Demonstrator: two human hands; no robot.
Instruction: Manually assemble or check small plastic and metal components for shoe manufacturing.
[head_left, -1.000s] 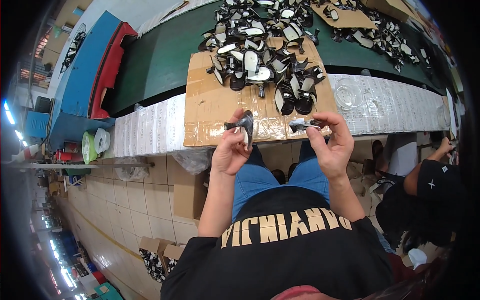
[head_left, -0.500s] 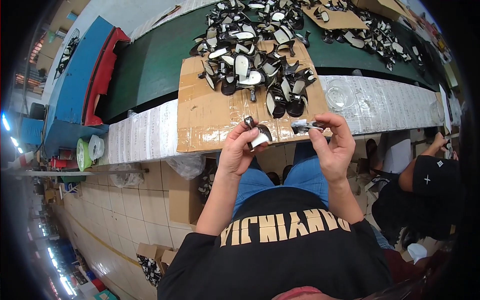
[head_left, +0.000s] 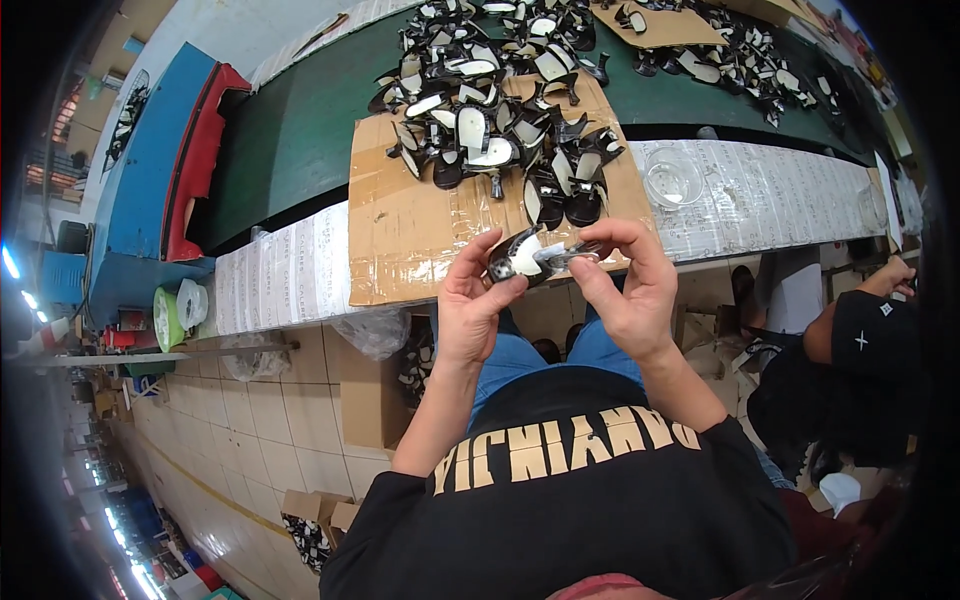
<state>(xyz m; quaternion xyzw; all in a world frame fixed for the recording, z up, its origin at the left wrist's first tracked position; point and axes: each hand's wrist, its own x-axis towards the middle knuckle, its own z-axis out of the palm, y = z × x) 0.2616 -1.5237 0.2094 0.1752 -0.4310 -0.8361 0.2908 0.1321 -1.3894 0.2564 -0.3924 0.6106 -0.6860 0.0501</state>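
In front of me, over the table's near edge, my left hand [head_left: 472, 305] is closed on a small black heel-shaped shoe part [head_left: 522, 256] with a white inner face. My right hand [head_left: 635, 290] pinches a slim tool [head_left: 572, 252] with a pale, whitish tip; its exact kind is unclear. The tip meets or overlaps the white face of the shoe part; I cannot tell if they touch. Beyond my hands, a heap of similar black-and-white shoe parts [head_left: 490, 150] covers the far portion of a cardboard sheet [head_left: 400, 230].
A clear round dish [head_left: 674, 178] stands right of the cardboard on the wrapped table edge [head_left: 770, 205]. Behind runs a green belt [head_left: 290, 140], with a blue-and-red machine housing [head_left: 150, 170] at left. A co-worker's arm [head_left: 845, 325] is at right. Boxes [head_left: 370, 385] stand below.
My hands have come together, the right moving left with the tool to the shoe part. The shoe part has turned in my left hand, its white face now toward the tool.
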